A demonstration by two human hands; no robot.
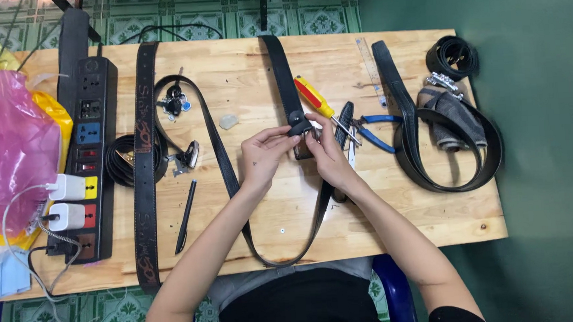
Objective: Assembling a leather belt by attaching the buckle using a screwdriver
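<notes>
Black leather belt [288, 81] lay on the wooden worktop [257, 229], one run going from the far edge down the middle, the rest looping toward the near edge and back up. Both hands met at the belt's folded end. Left hand [263, 157]: fingertips pinched on the fold, grip clenched on the belt. Right hand [326, 153]: fingers closed on a small metal buckle [303, 148] at the same end; buckle mostly hidden, can't tell how it sat on the strap.

Relative to the belt end:
- just right: red-and-yellow screwdriver [316, 99], tip touching or nearly touching the right hand
- further right: blue-handled pliers [372, 130], then a second black belt [446, 164] looped around a grey cloth [453, 114]
- far right corner: coiled black belt [452, 56]
- left: keys [174, 105], a loose buckle [187, 157], a black pen [186, 217]
- further left: long brown stitched belt [144, 163] lying straight, a small black coil beside it
- far left: black power strip [87, 160] with two white chargers [67, 201] plugged in, pink plastic bag [7, 145] at the worktop's edge
</notes>
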